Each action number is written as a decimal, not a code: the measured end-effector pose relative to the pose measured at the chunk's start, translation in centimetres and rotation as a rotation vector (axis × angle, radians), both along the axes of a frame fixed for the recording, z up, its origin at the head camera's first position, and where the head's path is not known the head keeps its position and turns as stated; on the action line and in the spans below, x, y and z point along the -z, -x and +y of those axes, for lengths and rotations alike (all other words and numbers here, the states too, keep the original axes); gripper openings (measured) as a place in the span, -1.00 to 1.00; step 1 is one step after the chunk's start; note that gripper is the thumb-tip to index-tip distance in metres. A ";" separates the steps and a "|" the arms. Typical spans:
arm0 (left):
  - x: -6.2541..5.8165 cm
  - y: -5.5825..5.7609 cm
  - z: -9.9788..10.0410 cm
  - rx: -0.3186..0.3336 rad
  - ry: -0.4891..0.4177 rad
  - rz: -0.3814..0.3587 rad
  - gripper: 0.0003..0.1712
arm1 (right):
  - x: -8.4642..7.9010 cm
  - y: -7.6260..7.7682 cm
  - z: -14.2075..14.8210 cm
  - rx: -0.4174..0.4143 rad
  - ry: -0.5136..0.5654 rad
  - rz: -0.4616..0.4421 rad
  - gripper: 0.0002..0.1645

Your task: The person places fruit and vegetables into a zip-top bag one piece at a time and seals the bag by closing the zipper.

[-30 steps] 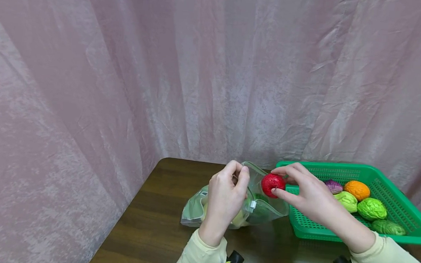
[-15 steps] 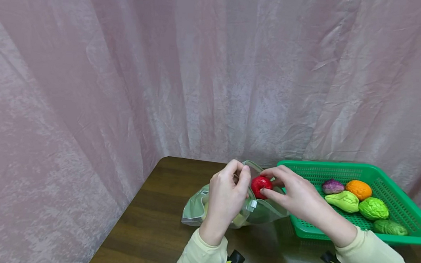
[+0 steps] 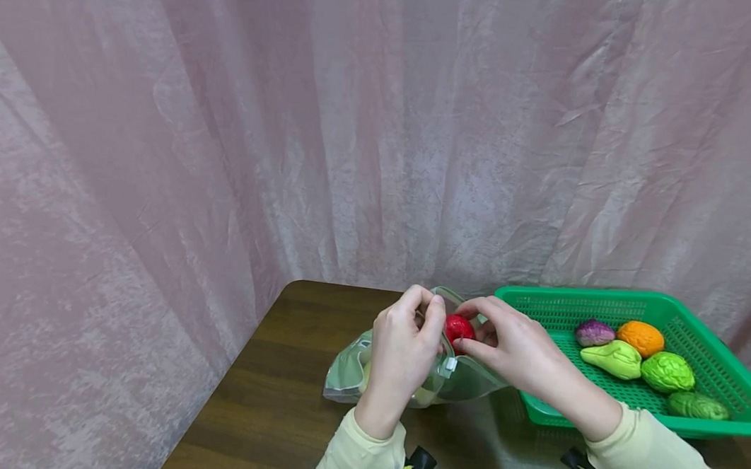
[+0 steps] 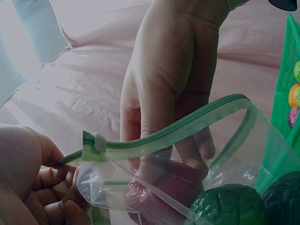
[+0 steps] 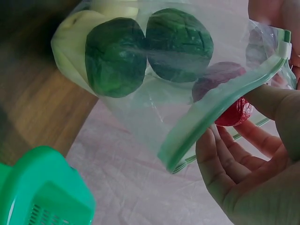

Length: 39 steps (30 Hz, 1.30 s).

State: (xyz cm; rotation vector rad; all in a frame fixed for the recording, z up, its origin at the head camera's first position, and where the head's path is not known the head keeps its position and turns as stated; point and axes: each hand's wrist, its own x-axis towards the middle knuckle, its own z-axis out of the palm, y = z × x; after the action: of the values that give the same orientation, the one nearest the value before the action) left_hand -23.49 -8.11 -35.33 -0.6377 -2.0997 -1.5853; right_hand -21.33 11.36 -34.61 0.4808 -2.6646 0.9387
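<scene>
A clear slider zipper bag (image 3: 345,376) with a green-edged mouth lies on the table, its mouth lifted. My left hand (image 3: 404,346) pinches the mouth's edge near the white slider (image 4: 99,142). My right hand (image 3: 525,345) holds a red apple (image 3: 457,329) between thumb and fingers. In the left wrist view the apple and fingertips show through the clear wall, inside the mouth. Two dark green round vegetables (image 5: 116,57) and something pale yellow (image 5: 70,43) lie deeper in the bag. Part of the apple is hidden by the left hand in the head view.
Right of the bag stands a green plastic basket (image 3: 592,295). In it lie a purple vegetable (image 3: 595,332), an orange (image 3: 640,338), a pale green chayote-like piece (image 3: 612,359), a cabbage (image 3: 668,372) and a striped green vegetable (image 3: 698,405). A pink curtain (image 3: 381,135) hangs behind the wooden table (image 3: 266,370).
My right hand has carried the apple leftward, from beside the bag's mouth down into it. The left hand keeps its pinch on the edge in the same place.
</scene>
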 end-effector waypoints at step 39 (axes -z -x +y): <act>-0.2 0.1 0.0 -0.055 0.042 0.062 -0.73 | 0.3 0.6 -0.8 -0.121 -0.021 0.056 -0.70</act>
State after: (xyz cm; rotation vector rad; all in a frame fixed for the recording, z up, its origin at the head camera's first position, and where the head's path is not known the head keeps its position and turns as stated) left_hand -23.55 -8.15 -35.12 -0.6300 -2.0924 -1.4764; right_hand -21.88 10.52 -34.89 0.6693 -2.6218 0.9166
